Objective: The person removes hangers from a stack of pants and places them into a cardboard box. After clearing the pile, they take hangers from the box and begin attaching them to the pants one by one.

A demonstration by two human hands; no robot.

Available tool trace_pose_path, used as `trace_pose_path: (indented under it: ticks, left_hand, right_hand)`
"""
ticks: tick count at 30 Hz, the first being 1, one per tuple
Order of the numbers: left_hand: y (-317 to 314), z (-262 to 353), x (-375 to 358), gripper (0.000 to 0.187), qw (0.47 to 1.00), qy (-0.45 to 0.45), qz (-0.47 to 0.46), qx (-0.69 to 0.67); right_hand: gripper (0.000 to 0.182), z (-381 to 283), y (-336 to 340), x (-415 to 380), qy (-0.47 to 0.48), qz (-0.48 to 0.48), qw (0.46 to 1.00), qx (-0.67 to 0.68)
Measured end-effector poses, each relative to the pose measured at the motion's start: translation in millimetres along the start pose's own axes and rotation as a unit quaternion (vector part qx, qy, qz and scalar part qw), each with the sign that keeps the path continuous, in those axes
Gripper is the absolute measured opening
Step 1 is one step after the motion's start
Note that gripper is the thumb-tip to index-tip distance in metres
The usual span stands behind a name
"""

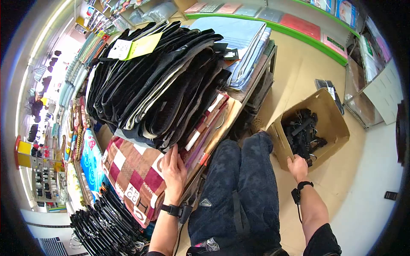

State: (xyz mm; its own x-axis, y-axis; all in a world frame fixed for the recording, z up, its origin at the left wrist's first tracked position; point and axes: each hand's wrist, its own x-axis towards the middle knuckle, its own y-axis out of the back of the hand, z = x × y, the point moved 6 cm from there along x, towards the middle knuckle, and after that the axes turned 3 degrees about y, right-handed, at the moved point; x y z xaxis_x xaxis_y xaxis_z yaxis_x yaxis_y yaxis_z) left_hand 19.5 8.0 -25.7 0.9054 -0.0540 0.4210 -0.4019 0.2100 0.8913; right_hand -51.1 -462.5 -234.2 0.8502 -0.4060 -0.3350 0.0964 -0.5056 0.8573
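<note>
My left hand (174, 170) lies against the side of the stack, fingers stretched out. Its fingertips touch the lower edge of the folded black trousers (171, 81), and beneath it is a brown, maroon and white patterned blanket (136, 170). A white tag and a yellow paper (143, 46) sit on top of the trousers. On the other side, my right hand (297, 167) is closed at the near corner of an open cardboard box (331, 149), seemingly around its rim. Inside the box lies a heap of black plastic hangers or clips (304, 132).
Light blue folded cloth (235, 32) lies behind the trousers. Many black hangers (106, 224) hang at lower left. A packaged dark item (331, 94) lies beyond the box. Green-edged shelves (277, 25) line the back, and a white panel (382, 91) stands at right.
</note>
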Motion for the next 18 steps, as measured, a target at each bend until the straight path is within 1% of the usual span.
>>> trace_pose_path:
  ticks: [2, 3, 6, 7, 9, 10, 12, 13, 14, 16, 17, 18]
  left_hand:
    - [0.7, 2.4, -1.9, 0.038, 0.997, 0.004, 0.029, -0.072]
    - [-1.3, 4.5, -2.9, 0.037, 0.996, 0.016, 0.019, -0.082]
    - [-4.8, -1.9, 0.5, 0.035, 0.995, 0.017, 0.017, -0.096]
    - [-0.6, -3.8, 4.9, 0.035, 0.995, 0.017, 0.017, -0.096]
    - [4.3, -2.2, 17.3, 0.037, 0.998, -0.018, -0.029, -0.053]
    - [3.1, -4.1, 20.6, 0.037, 0.998, -0.02, -0.03, -0.051]
    - [-1.0, -4.8, 25.0, 0.037, 0.998, -0.055, -0.027, -0.014]
    - [-1.9, -5.0, 26.6, 0.039, 0.998, -0.044, -0.047, -0.002]
    - [0.7, -4.0, 29.3, 0.039, 0.998, -0.045, -0.048, -0.002]
    - [4.6, 2.8, 32.5, 0.042, 0.993, -0.096, -0.062, -0.004]
    - [6.1, 2.0, 34.2, 0.042, 0.993, -0.1, -0.065, -0.005]
    - [5.1, -0.4, 36.1, 0.046, 0.992, -0.095, -0.086, 0.0]
  right_hand:
    - [0.043, 0.6, 1.1, -1.0, -0.007, 0.008, 1.0, 0.0]
    - [0.043, 0.9, 0.9, -1.4, -0.007, 0.008, 1.0, 0.0]
    - [0.041, 0.1, 2.5, -1.9, -0.007, 0.01, 1.0, 0.012]
    - [0.041, -1.3, 4.4, -2.9, -0.009, 0.01, 1.0, 0.012]
    - [0.04, -2.3, 4.2, -2.9, -0.013, 0.008, 1.0, 0.015]
    - [0.041, -0.4, 2.2, -1.7, -0.013, 0.001, 1.0, -0.002]
    - [0.042, 2.0, -2.0, -0.4, -0.015, -0.007, 1.0, -0.016]
    - [0.041, 3.4, -3.2, 0.3, -0.017, -0.003, 1.0, -0.016]
    - [0.041, 4.6, -3.5, 1.8, -0.019, 0.002, 1.0, -0.018]
    - [0.04, 7.3, -5.0, 2.5, -0.013, 0.005, 1.0, -0.015]
    - [0.039, 7.8, -5.4, 1.8, -0.008, 0.009, 1.0, -0.011]
    - [0.039, 8.8, -6.0, 0.6, -0.012, 0.009, 1.0, -0.009]
